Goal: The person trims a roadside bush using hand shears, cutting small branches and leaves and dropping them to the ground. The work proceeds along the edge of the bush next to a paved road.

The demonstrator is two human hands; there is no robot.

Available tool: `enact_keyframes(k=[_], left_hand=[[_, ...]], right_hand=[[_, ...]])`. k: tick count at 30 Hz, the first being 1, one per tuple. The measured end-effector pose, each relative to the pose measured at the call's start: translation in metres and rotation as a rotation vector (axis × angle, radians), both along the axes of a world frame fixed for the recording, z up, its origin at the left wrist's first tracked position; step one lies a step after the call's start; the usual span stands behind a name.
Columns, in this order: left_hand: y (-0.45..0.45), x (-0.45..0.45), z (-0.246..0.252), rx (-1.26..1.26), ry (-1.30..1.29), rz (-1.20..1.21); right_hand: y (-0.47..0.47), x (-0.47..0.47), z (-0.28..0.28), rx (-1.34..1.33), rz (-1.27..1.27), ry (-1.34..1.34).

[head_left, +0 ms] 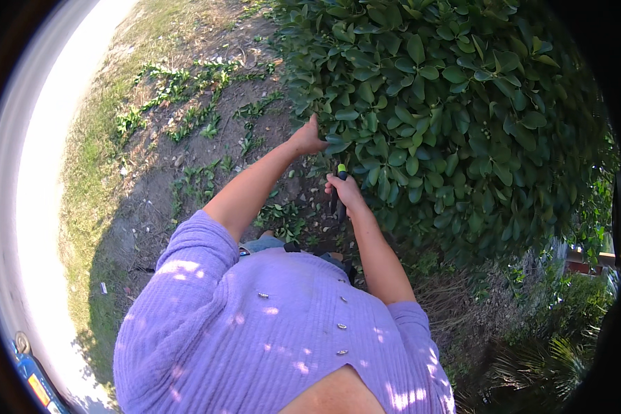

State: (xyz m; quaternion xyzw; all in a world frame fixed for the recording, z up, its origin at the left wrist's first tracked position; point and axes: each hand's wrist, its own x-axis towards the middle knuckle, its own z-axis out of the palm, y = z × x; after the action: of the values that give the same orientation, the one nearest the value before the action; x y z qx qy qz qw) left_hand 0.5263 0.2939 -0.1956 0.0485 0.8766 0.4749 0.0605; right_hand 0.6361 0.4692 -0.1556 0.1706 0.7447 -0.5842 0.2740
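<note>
A dense shrub (424, 119) with broad, glossy green leaves and small round fruits or buds rises in front of me to the right. My left hand (308, 138) reaches to its left edge, thumb and a finger spread among the leaves. The other fingers are hidden, so whether they grip a twig is unclear. Below and to the right of it, my right hand (348, 191) is wrapped around black-handled hand pruners (341, 207) with a bright green part at the top. Their blades are not clearly visible near the foliage.
Cut leafy twigs (178, 88) lie scattered over bare soil (227, 129) to the left. Beyond runs a grass strip (85, 181) beside brightly lit pavement (36, 171). A blue vehicle (36, 383) shows at lower left. Spiky palm-like leaves (543, 362) grow at lower right.
</note>
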Motion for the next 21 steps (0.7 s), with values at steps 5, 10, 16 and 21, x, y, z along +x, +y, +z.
enact_keyframes(k=[5, 10, 16, 21], left_hand=[[0.004, 0.008, -0.007, -0.135, -0.053, -0.105], [-0.003, 0.020, 0.009, -0.219, -0.099, -0.086], [-0.013, 0.023, 0.022, -0.241, -0.089, 0.033], [-0.014, 0.022, 0.024, -0.235, -0.065, 0.044]], right_hand=[[0.001, -0.018, 0.000, 0.085, 0.047, 0.017], [-0.010, -0.054, 0.002, 0.107, 0.155, 0.011], [-0.026, -0.059, 0.011, 0.131, 0.174, 0.022], [-0.011, -0.038, 0.004, 0.142, 0.171, -0.043]])
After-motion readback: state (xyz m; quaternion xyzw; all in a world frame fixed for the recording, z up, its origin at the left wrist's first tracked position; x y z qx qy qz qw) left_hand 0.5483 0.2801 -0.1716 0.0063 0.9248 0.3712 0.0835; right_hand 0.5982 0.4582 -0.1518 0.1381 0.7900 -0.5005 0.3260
